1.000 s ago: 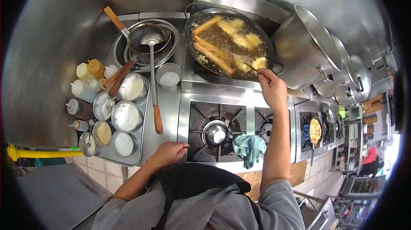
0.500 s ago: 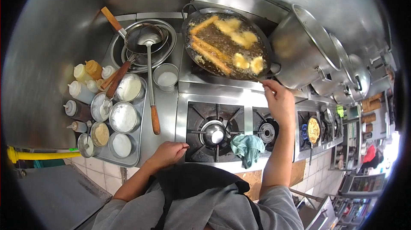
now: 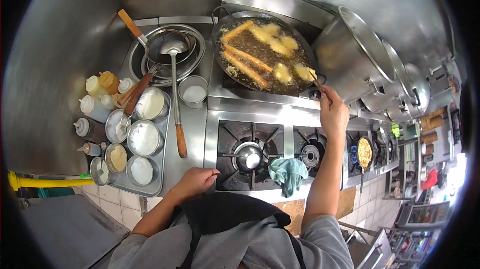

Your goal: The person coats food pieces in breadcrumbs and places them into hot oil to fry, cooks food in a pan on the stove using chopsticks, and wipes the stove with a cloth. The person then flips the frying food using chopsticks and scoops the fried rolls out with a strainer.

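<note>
My right hand (image 3: 334, 114) is closed on a thin brown wooden stick (image 3: 316, 80) at the right rim of a wide frying pan (image 3: 216, 39). The stick's tip touches a pale yellow battered piece (image 3: 304, 73) in the bubbling oil. Beside it floats another battered piece (image 3: 282, 74). Long golden rolls (image 3: 245, 66) and a yellow cluster of batter (image 3: 272, 36) fry in the same oil. My left hand (image 3: 197, 181) is closed in front of the stove, low and close to my body. A small brown tip sticks out of its fingers; the rest is hidden.
Left of the pan lie a long-handled ladle (image 3: 174, 84) and a strainer (image 3: 162, 49) over metal bowls. A tray (image 3: 162, 169) carries several tins of powder, with squeeze bottles (image 3: 95, 106) alongside. Tall pots (image 3: 345, 54) stand at right. A green cloth (image 3: 288, 174) hangs over the burner front.
My right hand has moved right and slightly down along the pan's rim. The stick now points up-left onto the rightmost battered piece, which has shifted right. My left hand has barely moved.
</note>
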Demonstrator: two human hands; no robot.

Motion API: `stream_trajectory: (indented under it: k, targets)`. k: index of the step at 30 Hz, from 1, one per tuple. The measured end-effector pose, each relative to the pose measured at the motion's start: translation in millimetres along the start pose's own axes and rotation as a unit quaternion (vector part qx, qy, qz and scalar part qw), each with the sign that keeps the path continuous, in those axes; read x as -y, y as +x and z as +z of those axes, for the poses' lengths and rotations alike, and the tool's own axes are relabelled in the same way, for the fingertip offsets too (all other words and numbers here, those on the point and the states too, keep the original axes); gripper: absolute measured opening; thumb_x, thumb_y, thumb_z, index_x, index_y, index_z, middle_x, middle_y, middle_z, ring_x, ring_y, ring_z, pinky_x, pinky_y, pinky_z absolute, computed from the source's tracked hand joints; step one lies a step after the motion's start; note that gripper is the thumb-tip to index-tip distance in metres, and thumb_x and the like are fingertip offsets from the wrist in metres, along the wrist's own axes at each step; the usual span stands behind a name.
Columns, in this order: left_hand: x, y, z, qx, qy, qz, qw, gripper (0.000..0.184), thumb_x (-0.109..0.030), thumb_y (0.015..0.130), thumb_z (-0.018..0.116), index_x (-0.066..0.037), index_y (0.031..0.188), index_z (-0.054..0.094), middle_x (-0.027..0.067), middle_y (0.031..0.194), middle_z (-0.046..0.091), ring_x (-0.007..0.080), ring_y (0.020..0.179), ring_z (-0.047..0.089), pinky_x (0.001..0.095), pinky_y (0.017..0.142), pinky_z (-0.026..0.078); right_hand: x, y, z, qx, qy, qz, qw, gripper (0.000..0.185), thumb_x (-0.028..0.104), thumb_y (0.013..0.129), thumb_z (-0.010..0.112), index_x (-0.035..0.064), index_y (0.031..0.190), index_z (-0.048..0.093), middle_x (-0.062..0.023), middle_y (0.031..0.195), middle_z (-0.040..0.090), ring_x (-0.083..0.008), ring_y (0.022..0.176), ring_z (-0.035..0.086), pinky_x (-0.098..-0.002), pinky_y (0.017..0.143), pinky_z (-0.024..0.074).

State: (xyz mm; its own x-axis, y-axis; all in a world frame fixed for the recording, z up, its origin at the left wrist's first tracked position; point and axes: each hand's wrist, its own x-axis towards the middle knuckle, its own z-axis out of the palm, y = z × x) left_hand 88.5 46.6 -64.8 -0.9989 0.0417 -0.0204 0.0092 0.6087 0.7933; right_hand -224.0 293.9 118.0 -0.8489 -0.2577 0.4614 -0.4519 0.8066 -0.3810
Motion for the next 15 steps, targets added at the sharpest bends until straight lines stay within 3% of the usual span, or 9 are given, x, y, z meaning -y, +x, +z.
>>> stream_trajectory:
  k: [15]
  targets:
    - [5.7, -0.3, 2.1, -0.002, 0.0, 0.009, 1.0, 0.022, -0.021, 0.097, 0.058, -0.006, 0.111, 0.068, 0.0152, 0.095, 0.072, 0.0368, 0.085, 0.068, 0.0459, 0.075, 0.053, 1.9, 14.9, 19.1, -0.02, 0.013, -0.014, 1.0, 0.024, 0.022, 0.095, 0.061, 0.0115, 0.113, 0.072, -0.015, 0.093, 0.074, -0.0349, 0.086, 0.071, -0.0426, 0.077, 0.0539]
